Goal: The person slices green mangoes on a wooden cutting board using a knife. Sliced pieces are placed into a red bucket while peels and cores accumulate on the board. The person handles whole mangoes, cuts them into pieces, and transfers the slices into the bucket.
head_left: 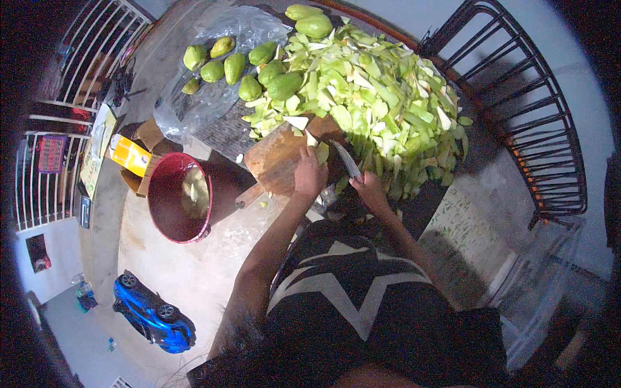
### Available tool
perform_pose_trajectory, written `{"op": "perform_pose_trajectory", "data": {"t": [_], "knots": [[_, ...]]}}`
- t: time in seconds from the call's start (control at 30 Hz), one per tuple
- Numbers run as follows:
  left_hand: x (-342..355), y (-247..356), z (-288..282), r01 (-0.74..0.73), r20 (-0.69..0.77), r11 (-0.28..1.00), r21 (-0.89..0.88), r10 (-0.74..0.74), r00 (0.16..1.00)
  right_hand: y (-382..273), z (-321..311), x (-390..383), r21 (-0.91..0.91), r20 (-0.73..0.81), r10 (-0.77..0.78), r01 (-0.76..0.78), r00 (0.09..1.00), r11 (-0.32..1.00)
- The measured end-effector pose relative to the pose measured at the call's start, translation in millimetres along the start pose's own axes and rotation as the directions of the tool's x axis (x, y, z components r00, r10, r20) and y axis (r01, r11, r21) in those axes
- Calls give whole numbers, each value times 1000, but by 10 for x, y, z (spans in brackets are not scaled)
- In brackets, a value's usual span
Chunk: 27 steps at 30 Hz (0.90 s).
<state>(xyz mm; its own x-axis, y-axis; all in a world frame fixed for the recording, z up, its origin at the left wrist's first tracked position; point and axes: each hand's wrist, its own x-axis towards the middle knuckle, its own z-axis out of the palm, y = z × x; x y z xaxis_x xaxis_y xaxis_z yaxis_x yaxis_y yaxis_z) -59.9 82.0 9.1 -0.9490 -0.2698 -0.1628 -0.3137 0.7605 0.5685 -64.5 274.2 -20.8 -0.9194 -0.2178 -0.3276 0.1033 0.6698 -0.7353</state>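
Observation:
On a worn wooden cutting board, my left hand has its fingers bent against a pale green piece of fruit. White wedges lie near its fingertips. My right hand grips a knife, its blade pointing up and left, a little to the right of the fruit piece. Beyond the knife rises a large heap of pale green peels and slices. Several whole green oblong fruits sit at the heap's left, some on a clear plastic sheet.
A dark red bucket with pale pieces in liquid stands left of the board. Behind it is an open cardboard box with a yellow panel. A blue toy car is on the floor at lower left. A black metal rack stands right.

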Motion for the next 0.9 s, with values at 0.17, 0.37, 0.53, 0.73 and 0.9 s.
{"op": "perform_pose_trajectory", "data": {"t": [0.17, 0.37, 0.53, 0.73, 0.9], "knots": [[-34, -373, -120, -215, -168, 970, -114, 195, 966, -263, 49, -50, 10, 3, -194, 194, 981, 981], [-68, -432, 42, -65, -239, 938, -339, -19, 971, -343, 181, -127, -31, 129, -94, 98, 987, 995], [-8, -478, 100, -33, -219, 943, -330, -43, 975, -509, 159, -267, -76, 128, -191, 201, 973, 977], [-20, -376, 4, 2, -192, 967, -256, -53, 980, -533, 134, -231, -92, 97, -256, 265, 962, 960], [-57, -285, -30, -11, -220, 980, -199, -34, 975, -613, 37, -173, -144, 178, -235, 261, 956, 955]]}}
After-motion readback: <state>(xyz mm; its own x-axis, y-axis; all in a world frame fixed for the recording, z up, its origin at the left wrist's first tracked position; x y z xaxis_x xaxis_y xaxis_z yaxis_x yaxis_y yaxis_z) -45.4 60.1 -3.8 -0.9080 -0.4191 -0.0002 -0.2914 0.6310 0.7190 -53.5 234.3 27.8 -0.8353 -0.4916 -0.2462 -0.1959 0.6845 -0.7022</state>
